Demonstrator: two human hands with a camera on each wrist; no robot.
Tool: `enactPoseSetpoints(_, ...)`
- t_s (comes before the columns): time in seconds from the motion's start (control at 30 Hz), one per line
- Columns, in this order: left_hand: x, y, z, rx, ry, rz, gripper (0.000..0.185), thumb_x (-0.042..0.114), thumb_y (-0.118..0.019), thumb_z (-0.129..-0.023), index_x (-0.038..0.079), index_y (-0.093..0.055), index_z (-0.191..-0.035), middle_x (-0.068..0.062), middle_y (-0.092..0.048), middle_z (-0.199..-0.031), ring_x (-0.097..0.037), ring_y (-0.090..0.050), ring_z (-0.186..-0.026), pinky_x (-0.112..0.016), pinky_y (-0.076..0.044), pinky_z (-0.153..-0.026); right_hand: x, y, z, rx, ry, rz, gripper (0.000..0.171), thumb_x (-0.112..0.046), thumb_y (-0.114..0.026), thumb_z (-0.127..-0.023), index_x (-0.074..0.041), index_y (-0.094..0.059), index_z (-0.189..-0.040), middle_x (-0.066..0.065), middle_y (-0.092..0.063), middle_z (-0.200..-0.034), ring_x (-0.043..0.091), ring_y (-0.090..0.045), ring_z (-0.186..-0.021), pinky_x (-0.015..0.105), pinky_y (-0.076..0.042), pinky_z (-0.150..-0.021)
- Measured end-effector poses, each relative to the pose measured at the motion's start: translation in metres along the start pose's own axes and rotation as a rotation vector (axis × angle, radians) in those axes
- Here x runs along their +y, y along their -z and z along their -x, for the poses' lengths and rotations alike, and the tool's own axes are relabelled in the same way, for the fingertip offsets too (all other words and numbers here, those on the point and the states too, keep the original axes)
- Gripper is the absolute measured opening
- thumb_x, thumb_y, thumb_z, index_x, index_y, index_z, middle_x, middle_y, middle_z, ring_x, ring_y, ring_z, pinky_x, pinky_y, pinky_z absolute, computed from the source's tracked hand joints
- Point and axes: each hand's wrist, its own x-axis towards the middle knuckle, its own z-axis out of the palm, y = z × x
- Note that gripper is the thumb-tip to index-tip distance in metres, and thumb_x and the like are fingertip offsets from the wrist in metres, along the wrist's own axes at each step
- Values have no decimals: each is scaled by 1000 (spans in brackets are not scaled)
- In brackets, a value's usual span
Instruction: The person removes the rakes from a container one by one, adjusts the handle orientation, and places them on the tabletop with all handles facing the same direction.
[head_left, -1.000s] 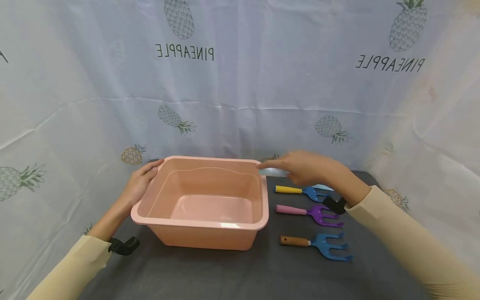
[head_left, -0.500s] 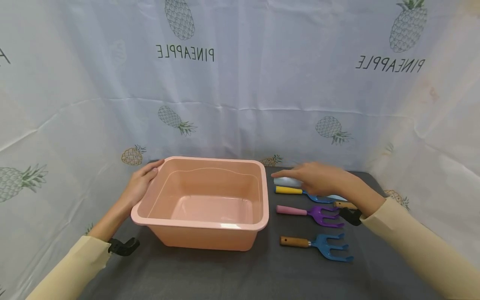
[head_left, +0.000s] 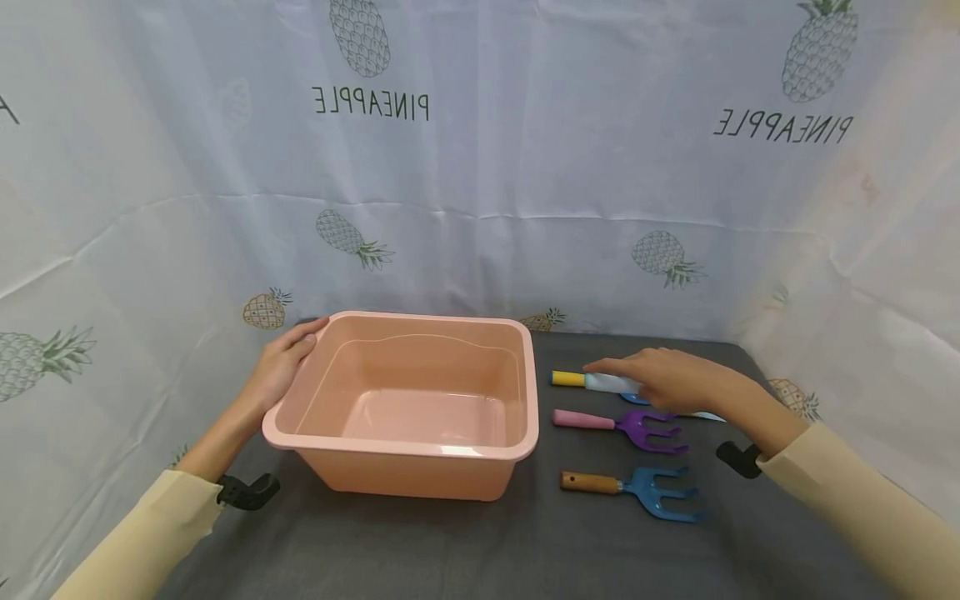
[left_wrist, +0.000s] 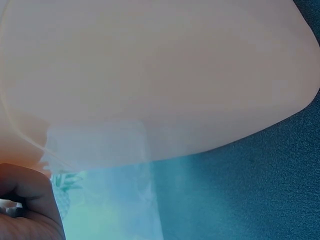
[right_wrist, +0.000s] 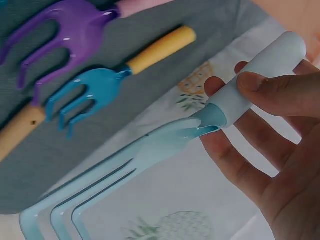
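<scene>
My left hand [head_left: 279,371] grips the left rim of a pink plastic basin [head_left: 405,475]; the left wrist view shows its curled fingers [left_wrist: 30,195] beside the basin wall [left_wrist: 150,75]. In the right wrist view, my right hand [right_wrist: 285,160] holds a light blue garden hand rake [right_wrist: 160,142] by its pale handle, thumb on top and fingers beneath. Its bent tines point away from the palm. From the head camera, this right hand [head_left: 678,382] is right of the basin, overlapping the yellow-handled blue fork [head_left: 567,378], and hides most of the rake.
Below that fork lie a purple fork with a pink handle [head_left: 583,419] and a blue fork with a wooden handle [head_left: 588,482]. Another wooden handle [right_wrist: 17,130] shows in the right wrist view. A pineapple-print curtain [head_left: 480,167] hangs behind the dark tabletop [head_left: 465,550].
My right hand has moved right and nearer to me, carrying the hand rake from the basin's right rim to over the yellow-handled fork. The left hand and basin stay put.
</scene>
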Motion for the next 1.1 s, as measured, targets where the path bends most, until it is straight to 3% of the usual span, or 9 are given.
enactPoseSetpoints(0.07,0,0,0,-2,0,1,54,38,-34,-114,14,-36,-162,-21,-38,-164,12,-50,-105,-10,-48,-82,6,-6,4,-1,-4,-5,80,15,-54,-90,-31,-46,-155,-6,-69,-99,7,-32,-57,24,-34,-53)
enactPoseSetpoints(0.13,0,0,0,-3,-1,10,54,38,-34,-114,14,-36,-162,-22,-38,-163,14,-51,-103,-10,-48,-81,11,-11,8,4,-7,-18,80,16,-54,-89,-29,-47,-155,-3,-72,-106,5,-29,-55,24,-34,-52)
enactPoseSetpoints(0.23,-1,0,0,1,-4,20,54,38,-34,-114,13,-36,-162,-23,-38,-163,16,-52,-101,-10,-49,-81,19,-19,17,17,-7,-27,79,16,-52,-90,-26,-47,-156,9,-71,-129,4,-27,-51,23,-34,-51)
enactPoseSetpoints(0.33,0,0,1,4,-4,21,54,38,-34,-114,13,-36,-162,-23,-39,-163,16,-53,-101,-10,-49,-81,27,-28,26,46,5,13,78,15,-55,-90,-26,-48,-155,19,-60,-146,1,-42,-58,23,-37,-55)
enactPoseSetpoints(0.47,0,0,1,-2,-1,14,55,39,-33,-114,13,-36,-162,-21,-38,-164,14,-52,-103,-10,-49,-82,39,-41,38,91,26,69,76,14,-60,-88,-26,-52,-152,16,-64,-134,4,-49,-70,23,-36,-56)
enactPoseSetpoints(0.73,0,-1,1,-18,15,21,55,39,-33,-114,15,-34,-163,-20,-35,-166,1,-53,-116,-10,-48,-83,58,-61,60,123,32,84,76,14,-67,-86,-29,-55,-148,8,-62,-113,1,-35,-61,19,-32,-49)
enactPoseSetpoints(0.93,1,-1,2,-25,10,16,55,39,-30,-114,16,-31,-164,-20,-32,-167,-36,-45,-142,-9,-47,-84,69,-74,74,108,13,26,78,16,-64,-85,-30,-56,-148,16,-64,-123,-1,-37,-63,18,-33,-49)
enactPoseSetpoints(1.03,2,-1,1,-21,7,12,55,39,-31,-114,16,-32,-164,-19,-33,-167,-39,-43,-143,-9,-46,-84,77,-80,80,120,31,15,80,18,-63,-83,-27,-55,-149,19,-63,-130,-2,-36,-64,18,-32,-49)
enactPoseSetpoints(1.1,1,0,0,-9,5,5,55,39,-32,-114,15,-34,-163,-19,-34,-167,-32,-48,-139,-9,-46,-85,80,-83,83,135,46,20,79,19,-63,-82,-25,-56,-148,19,-64,-130,-3,-32,-61,18,-30,-49)
